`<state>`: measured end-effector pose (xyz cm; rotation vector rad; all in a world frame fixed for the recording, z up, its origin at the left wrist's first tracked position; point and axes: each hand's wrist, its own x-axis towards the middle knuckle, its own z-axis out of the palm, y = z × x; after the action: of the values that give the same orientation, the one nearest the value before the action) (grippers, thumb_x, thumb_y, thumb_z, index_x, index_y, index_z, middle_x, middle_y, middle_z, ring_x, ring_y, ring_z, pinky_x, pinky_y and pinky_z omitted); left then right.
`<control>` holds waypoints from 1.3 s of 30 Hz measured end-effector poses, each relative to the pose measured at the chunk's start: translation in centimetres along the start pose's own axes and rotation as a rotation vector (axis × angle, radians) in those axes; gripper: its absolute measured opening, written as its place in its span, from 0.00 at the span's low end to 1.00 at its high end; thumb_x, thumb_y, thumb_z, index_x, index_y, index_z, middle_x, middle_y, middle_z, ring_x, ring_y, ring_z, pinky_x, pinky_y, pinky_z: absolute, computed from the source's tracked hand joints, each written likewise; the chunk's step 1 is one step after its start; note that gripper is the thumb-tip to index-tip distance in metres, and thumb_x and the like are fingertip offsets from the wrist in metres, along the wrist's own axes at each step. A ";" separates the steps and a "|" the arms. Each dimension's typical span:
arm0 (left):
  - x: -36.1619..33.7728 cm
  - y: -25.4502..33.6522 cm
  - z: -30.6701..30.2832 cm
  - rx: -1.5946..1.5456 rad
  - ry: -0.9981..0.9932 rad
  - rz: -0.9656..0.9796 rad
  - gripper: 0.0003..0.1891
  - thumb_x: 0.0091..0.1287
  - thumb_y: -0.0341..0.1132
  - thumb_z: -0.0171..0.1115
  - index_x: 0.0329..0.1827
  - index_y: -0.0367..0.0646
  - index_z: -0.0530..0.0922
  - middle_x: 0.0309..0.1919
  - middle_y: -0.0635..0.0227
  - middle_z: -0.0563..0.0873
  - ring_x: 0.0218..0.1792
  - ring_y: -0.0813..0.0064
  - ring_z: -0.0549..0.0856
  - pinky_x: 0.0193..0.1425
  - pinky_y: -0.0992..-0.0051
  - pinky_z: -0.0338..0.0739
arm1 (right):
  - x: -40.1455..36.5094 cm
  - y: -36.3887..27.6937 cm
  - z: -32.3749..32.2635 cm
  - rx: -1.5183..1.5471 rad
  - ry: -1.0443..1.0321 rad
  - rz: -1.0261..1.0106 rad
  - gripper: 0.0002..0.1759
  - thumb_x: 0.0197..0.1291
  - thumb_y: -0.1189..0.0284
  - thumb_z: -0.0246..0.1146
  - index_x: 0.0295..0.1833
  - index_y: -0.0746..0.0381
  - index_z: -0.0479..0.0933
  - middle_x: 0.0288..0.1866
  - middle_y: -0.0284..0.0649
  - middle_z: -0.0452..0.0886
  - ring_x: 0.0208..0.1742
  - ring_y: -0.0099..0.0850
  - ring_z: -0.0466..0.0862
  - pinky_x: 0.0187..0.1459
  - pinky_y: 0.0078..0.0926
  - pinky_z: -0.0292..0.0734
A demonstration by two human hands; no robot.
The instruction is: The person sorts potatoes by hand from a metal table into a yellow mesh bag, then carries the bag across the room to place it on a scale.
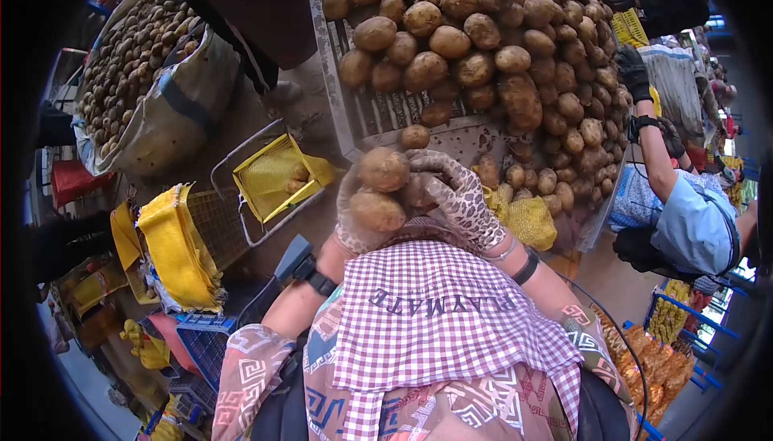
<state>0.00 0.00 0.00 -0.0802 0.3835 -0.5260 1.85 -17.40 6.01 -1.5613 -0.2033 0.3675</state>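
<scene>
Both my hands are gloved and meet in front of my checked apron [435, 312]. My left hand [352, 220] cups two brown potatoes [377, 210], one stacked above the other. My right hand [463, 199], in a spotted glove, curls over a third potato [419, 191] pressed against them. Just beyond my hands a big pile of potatoes [483, 47] lies on a slatted metal table [378, 115].
A yellow mesh bag [270, 175] hangs open on a wire frame left of my hands. A large sack of potatoes [133, 63] stands at upper left. More yellow mesh bags [177, 248] lie at left. A co-worker's black-gloved hand [632, 71] reaches to the pile at right.
</scene>
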 end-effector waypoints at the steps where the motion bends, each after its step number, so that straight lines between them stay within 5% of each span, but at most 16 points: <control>1: 0.0 -0.3 0.4 0.001 -0.062 -0.032 0.41 0.65 0.63 0.51 0.72 0.40 0.62 0.69 0.53 0.70 0.69 0.55 0.69 0.75 0.54 0.60 | 0.0 -0.2 0.0 0.048 0.029 0.074 0.18 0.65 0.70 0.62 0.59 0.64 0.75 0.59 0.44 0.77 0.63 0.37 0.75 0.67 0.35 0.66; 3: -0.3 0.8 2.0 0.022 -0.131 -0.061 0.40 0.65 0.62 0.51 0.71 0.39 0.63 0.68 0.52 0.70 0.67 0.55 0.70 0.74 0.54 0.62 | 1.1 0.3 0.6 0.103 0.059 0.127 0.16 0.66 0.73 0.60 0.58 0.65 0.75 0.58 0.42 0.78 0.63 0.31 0.75 0.65 0.30 0.68; 5: -1.3 0.6 4.1 0.043 -0.109 -0.087 0.37 0.64 0.59 0.55 0.66 0.35 0.68 0.61 0.50 0.75 0.61 0.55 0.76 0.70 0.54 0.68 | 1.3 0.9 0.2 -0.502 -0.092 -0.049 0.15 0.70 0.68 0.56 0.55 0.66 0.76 0.56 0.40 0.78 0.59 0.31 0.77 0.63 0.30 0.70; 6: -1.4 0.6 3.6 0.036 -0.103 -0.091 0.37 0.64 0.59 0.55 0.66 0.35 0.68 0.61 0.50 0.75 0.61 0.55 0.76 0.70 0.54 0.68 | 0.8 0.0 1.1 -0.139 0.021 0.046 0.20 0.73 0.60 0.51 0.56 0.65 0.75 0.55 0.41 0.79 0.56 0.33 0.79 0.60 0.33 0.74; 7: -1.3 0.9 2.9 -0.001 -0.101 -0.081 0.37 0.65 0.59 0.54 0.66 0.35 0.67 0.62 0.49 0.74 0.61 0.54 0.76 0.70 0.53 0.67 | 1.0 -0.2 1.2 -0.141 0.023 0.045 0.20 0.73 0.60 0.51 0.56 0.65 0.75 0.55 0.41 0.79 0.56 0.33 0.79 0.60 0.33 0.74; 9: -1.3 1.2 2.1 -0.040 -0.094 -0.069 0.37 0.65 0.59 0.53 0.67 0.35 0.67 0.63 0.49 0.74 0.62 0.53 0.75 0.70 0.52 0.67 | 1.7 -0.4 1.2 0.825 0.125 0.609 0.25 0.75 0.54 0.46 0.59 0.64 0.74 0.54 0.43 0.79 0.54 0.33 0.80 0.56 0.34 0.77; 10: -1.2 1.2 1.9 -0.054 -0.062 -0.060 0.37 0.65 0.59 0.53 0.67 0.36 0.67 0.63 0.49 0.73 0.62 0.53 0.75 0.70 0.50 0.67 | 1.8 -0.2 1.1 0.852 0.131 0.616 0.24 0.75 0.54 0.47 0.61 0.63 0.73 0.53 0.43 0.79 0.53 0.32 0.80 0.54 0.33 0.79; 12: -1.2 1.4 1.6 -0.068 -0.026 -0.052 0.38 0.65 0.59 0.54 0.67 0.36 0.66 0.63 0.49 0.73 0.62 0.52 0.75 0.70 0.49 0.67 | 1.6 0.4 1.2 0.746 0.093 0.564 0.22 0.74 0.58 0.50 0.61 0.63 0.73 0.52 0.42 0.79 0.54 0.31 0.79 0.56 0.32 0.77; 14: -1.2 1.5 1.4 -0.066 -0.217 -0.084 0.37 0.66 0.63 0.50 0.68 0.43 0.67 0.65 0.55 0.73 0.66 0.55 0.72 0.74 0.54 0.62 | 1.4 0.5 1.5 0.642 0.053 0.511 0.20 0.73 0.61 0.53 0.60 0.63 0.73 0.51 0.42 0.79 0.54 0.31 0.79 0.57 0.31 0.76; 16: -1.3 1.5 0.8 -0.045 -0.233 -0.109 0.37 0.66 0.63 0.50 0.68 0.43 0.67 0.65 0.54 0.73 0.66 0.55 0.72 0.74 0.54 0.62 | 1.2 0.4 1.9 -0.176 -0.042 0.227 0.16 0.69 0.68 0.57 0.58 0.64 0.74 0.49 0.40 0.79 0.54 0.30 0.78 0.58 0.29 0.74; 21: -1.7 1.8 0.0 0.025 -0.056 -0.104 0.37 0.66 0.63 0.50 0.69 0.43 0.66 0.65 0.53 0.73 0.66 0.55 0.72 0.74 0.52 0.62 | 1.4 1.4 2.8 0.014 0.087 0.281 0.11 0.69 0.69 0.55 0.49 0.64 0.77 0.48 0.39 0.80 0.53 0.28 0.78 0.57 0.28 0.73; 24: -2.0 1.8 0.7 -0.149 -0.140 -0.064 0.32 0.65 0.57 0.56 0.62 0.39 0.72 0.60 0.49 0.76 0.60 0.53 0.77 0.67 0.52 0.71 | 2.0 -0.8 2.9 0.642 0.104 0.558 0.21 0.75 0.59 0.47 0.49 0.65 0.79 0.50 0.40 0.81 0.53 0.28 0.79 0.58 0.28 0.74; 29: -2.4 2.1 0.5 0.056 -0.122 0.041 0.39 0.65 0.65 0.49 0.69 0.43 0.65 0.66 0.54 0.72 0.66 0.56 0.72 0.73 0.54 0.64 | 2.1 -1.7 2.6 0.630 -0.029 0.470 0.19 0.73 0.63 0.51 0.54 0.67 0.78 0.54 0.42 0.80 0.58 0.29 0.77 0.62 0.29 0.72; 32: -3.0 2.2 2.4 -0.073 -0.250 0.021 0.36 0.64 0.59 0.55 0.65 0.39 0.69 0.64 0.49 0.73 0.64 0.52 0.73 0.71 0.52 0.67 | 2.2 -1.7 2.8 0.562 -0.115 0.422 0.19 0.67 0.65 0.58 0.57 0.67 0.76 0.56 0.41 0.78 0.60 0.30 0.76 0.64 0.29 0.70; 36: -3.2 2.8 0.7 -0.004 -0.169 0.028 0.38 0.63 0.60 0.57 0.67 0.39 0.67 0.65 0.48 0.71 0.66 0.52 0.71 0.72 0.52 0.65 | 2.3 -1.5 2.9 0.408 -0.177 0.358 0.22 0.60 0.69 0.65 0.59 0.66 0.74 0.58 0.40 0.76 0.62 0.31 0.74 0.65 0.29 0.69; 39: -3.4 3.0 -0.1 0.014 -0.262 0.080 0.34 0.67 0.59 0.53 0.69 0.45 0.65 0.65 0.55 0.73 0.65 0.59 0.73 0.73 0.55 0.65 | 2.4 -0.6 3.2 0.360 -0.176 0.317 0.21 0.58 0.70 0.65 0.56 0.65 0.75 0.58 0.40 0.76 0.62 0.31 0.74 0.65 0.29 0.68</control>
<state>-1.29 4.32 0.49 -0.1180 0.1262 -0.4325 2.95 -13.52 6.40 -1.2036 -0.0199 0.7501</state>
